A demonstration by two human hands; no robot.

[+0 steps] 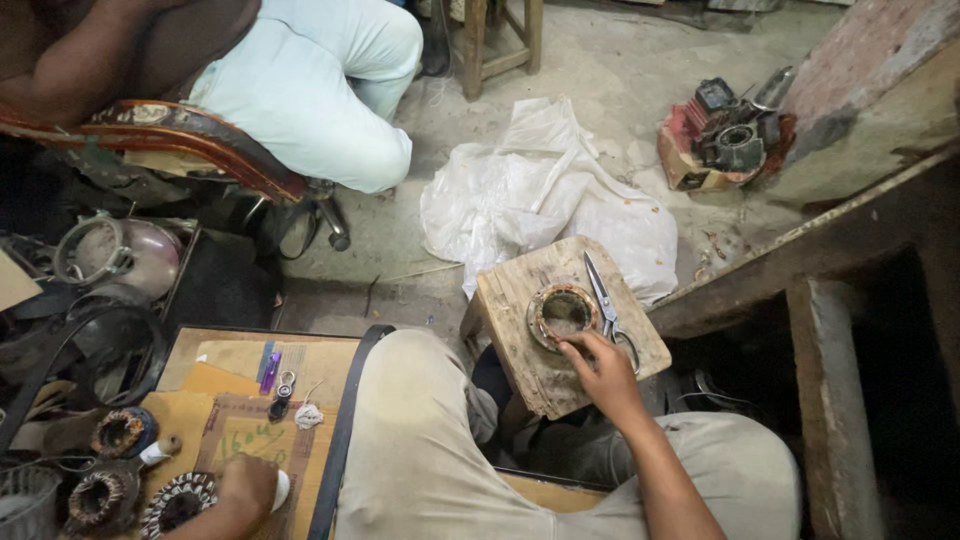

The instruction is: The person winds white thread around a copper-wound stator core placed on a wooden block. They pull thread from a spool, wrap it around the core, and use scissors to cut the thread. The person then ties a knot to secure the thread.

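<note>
You sit low over a dusty concrete floor in a cluttered workshop, a small wooden stool between your knees. Your right hand rests on it, fingers loosely spread and touching the near rim of the round stator ring. Scissors lie just beside the ring, touching your hand. Your left hand seems to clasp something white on the cardboard-topped bench, near wound coils. A crumpled plastic sheet lies beyond the stool.
</note>
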